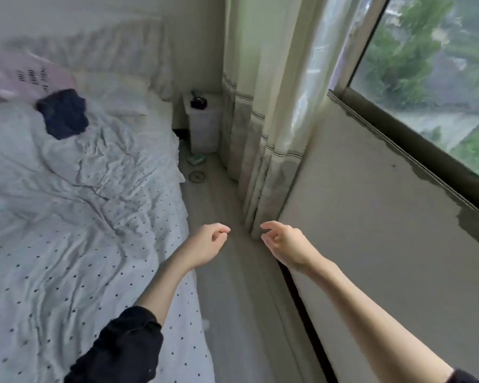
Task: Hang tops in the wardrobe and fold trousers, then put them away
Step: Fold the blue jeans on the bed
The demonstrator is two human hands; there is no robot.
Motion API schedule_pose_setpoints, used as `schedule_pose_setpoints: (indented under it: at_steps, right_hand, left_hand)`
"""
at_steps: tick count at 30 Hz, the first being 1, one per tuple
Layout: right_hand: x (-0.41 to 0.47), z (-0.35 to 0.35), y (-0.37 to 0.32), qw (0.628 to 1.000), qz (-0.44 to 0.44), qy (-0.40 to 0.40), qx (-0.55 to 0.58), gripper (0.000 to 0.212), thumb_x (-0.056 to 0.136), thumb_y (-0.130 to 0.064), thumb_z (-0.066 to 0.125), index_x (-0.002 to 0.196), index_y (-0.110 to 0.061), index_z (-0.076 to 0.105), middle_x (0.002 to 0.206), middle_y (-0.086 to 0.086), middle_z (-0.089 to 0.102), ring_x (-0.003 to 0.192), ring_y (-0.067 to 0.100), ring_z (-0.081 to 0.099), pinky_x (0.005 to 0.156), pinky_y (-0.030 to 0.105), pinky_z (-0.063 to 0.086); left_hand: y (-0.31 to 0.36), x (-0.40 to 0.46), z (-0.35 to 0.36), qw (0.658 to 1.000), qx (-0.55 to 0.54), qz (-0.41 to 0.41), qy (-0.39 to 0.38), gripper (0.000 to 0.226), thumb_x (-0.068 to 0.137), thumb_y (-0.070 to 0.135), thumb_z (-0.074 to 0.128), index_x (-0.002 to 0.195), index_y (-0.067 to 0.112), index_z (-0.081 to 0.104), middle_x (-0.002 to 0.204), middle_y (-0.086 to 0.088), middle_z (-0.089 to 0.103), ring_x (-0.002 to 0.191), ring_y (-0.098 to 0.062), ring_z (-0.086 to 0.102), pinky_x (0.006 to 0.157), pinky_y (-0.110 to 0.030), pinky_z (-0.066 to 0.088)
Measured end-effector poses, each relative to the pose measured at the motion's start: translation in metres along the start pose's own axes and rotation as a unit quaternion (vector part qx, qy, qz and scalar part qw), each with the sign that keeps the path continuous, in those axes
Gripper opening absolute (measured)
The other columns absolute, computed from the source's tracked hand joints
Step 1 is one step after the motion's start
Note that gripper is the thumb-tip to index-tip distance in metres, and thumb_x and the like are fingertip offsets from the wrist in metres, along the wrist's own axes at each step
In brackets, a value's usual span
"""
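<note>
Bed (pixel 67 230) with rumpled dotted cover filling the left. Dark garment (pixel 62 113) crumpled on it near the pillows, pink pillow (pixel 17 73) just behind. Both hands held out over the floor strip beside the bed, left hand (pixel 208 244) and right hand (pixel 282 244), fingers loosely curled, holding nothing. Curtain (pixel 260 120) beyond the bed's far side.

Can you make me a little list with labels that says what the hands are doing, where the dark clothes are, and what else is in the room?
left hand: loosely curled, holds nothing, over the floor by the bed edge
right hand: loosely curled, holds nothing, near the curtain's foot
dark garment: bunched on the bed, near the pink pillow
bed: rumpled dotted cover
curtain: hangs beside the window
small white cabinet: in the far corner
wardrobe: not in view
</note>
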State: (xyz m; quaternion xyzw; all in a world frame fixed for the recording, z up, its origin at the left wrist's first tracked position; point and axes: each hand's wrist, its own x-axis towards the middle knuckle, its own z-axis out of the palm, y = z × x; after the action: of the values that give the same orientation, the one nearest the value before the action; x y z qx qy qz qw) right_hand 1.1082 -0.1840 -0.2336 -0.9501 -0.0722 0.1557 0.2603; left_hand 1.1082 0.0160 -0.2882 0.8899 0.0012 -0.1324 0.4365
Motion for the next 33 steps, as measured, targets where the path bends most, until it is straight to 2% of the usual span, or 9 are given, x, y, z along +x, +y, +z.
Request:
schedule_pose_setpoints:
  at_steps: [7,10,13,16,20,24,27,30,33]
  right_hand:
    - [0.176,-0.032,-0.036,0.987,-0.134,-0.091,-0.018,0.031,0.096,-0.022,0.044,0.125,-0.017,0.054,0.109,0.003,0.067,0.107,0.027,0.059,0.092,0.032,0.044]
    - [0.243,-0.037,-0.055,0.974,-0.188,-0.119,-0.032,0.029,0.095,-0.018,0.044,0.120,-0.010,0.057,0.111,0.008,0.065,0.105,0.033,0.058,0.090,0.037,0.045]
    - [0.336,-0.049,-0.083,0.960,-0.249,-0.128,-0.024,0.031,0.096,-0.017,0.045,0.124,-0.013,0.058,0.117,0.006,0.065,0.107,0.031,0.058,0.089,0.028,0.041]
    - [0.408,-0.065,-0.118,0.947,-0.295,-0.125,-0.004,0.031,0.097,-0.019,0.045,0.125,-0.016,0.057,0.111,0.005,0.069,0.105,0.026,0.060,0.085,0.022,0.037]
    - [0.502,-0.078,-0.178,0.929,-0.329,-0.171,0.014,0.032,0.097,-0.021,0.045,0.127,-0.017,0.056,0.110,0.006,0.069,0.106,0.025,0.061,0.092,0.031,0.045]
    - [0.587,-0.062,-0.232,0.903,-0.369,-0.222,0.010,0.031,0.098,-0.021,0.044,0.127,-0.018,0.055,0.111,0.007,0.067,0.102,0.022,0.061,0.082,0.023,0.043]
    - [0.657,-0.041,-0.269,0.889,-0.386,-0.247,-0.002,0.032,0.099,-0.021,0.043,0.128,-0.019,0.054,0.114,0.006,0.066,0.099,0.018,0.060,0.077,0.020,0.041]
    - [0.735,-0.017,-0.314,0.883,-0.389,-0.261,-0.019,0.033,0.099,-0.021,0.041,0.131,-0.020,0.051,0.120,0.006,0.063,0.100,0.018,0.060,0.077,0.019,0.041]
    - [0.806,0.001,-0.369,0.879,-0.388,-0.275,-0.025,0.035,0.100,-0.023,0.040,0.133,-0.020,0.048,0.119,0.005,0.061,0.084,0.015,0.058,0.068,0.018,0.043]
  left_hand:
    - [-0.010,0.095,-0.077,0.988,-0.019,-0.095,0.118,0.029,0.098,0.025,0.044,0.122,0.021,0.060,0.117,0.002,0.064,0.105,-0.013,0.060,0.089,-0.026,0.047]
    - [-0.020,0.130,-0.099,0.981,-0.019,-0.132,0.142,0.028,0.098,0.024,0.045,0.121,0.020,0.060,0.117,0.001,0.065,0.098,-0.008,0.058,0.081,-0.017,0.041]
    - [-0.030,0.190,-0.132,0.967,-0.012,-0.170,0.188,0.029,0.098,0.020,0.045,0.123,0.016,0.060,0.122,0.002,0.062,0.103,-0.008,0.056,0.081,-0.013,0.037]
    - [-0.035,0.237,-0.158,0.954,-0.030,-0.197,0.225,0.029,0.098,0.019,0.046,0.124,0.015,0.059,0.124,0.001,0.061,0.108,-0.009,0.056,0.082,-0.010,0.037]
    - [-0.040,0.294,-0.212,0.945,-0.059,-0.225,0.232,0.029,0.098,0.025,0.048,0.125,0.020,0.058,0.122,0.002,0.060,0.104,-0.004,0.053,0.076,-0.007,0.036]
    - [-0.068,0.340,-0.284,0.915,-0.051,-0.250,0.312,0.031,0.099,0.025,0.045,0.127,0.018,0.057,0.127,0.002,0.058,0.109,-0.008,0.053,0.089,-0.016,0.039]
    - [-0.101,0.385,-0.335,0.897,-0.051,-0.262,0.352,0.030,0.099,0.025,0.045,0.125,0.018,0.058,0.126,0.002,0.058,0.104,-0.008,0.053,0.085,-0.014,0.038]
    - [-0.141,0.438,-0.385,0.886,-0.063,-0.273,0.370,0.029,0.099,0.024,0.045,0.124,0.019,0.059,0.129,0.004,0.056,0.106,-0.007,0.051,0.086,-0.012,0.035]
    - [-0.176,0.482,-0.439,0.877,-0.070,-0.298,0.370,0.030,0.100,0.025,0.043,0.126,0.019,0.057,0.132,0.003,0.054,0.109,-0.009,0.051,0.089,-0.016,0.036]
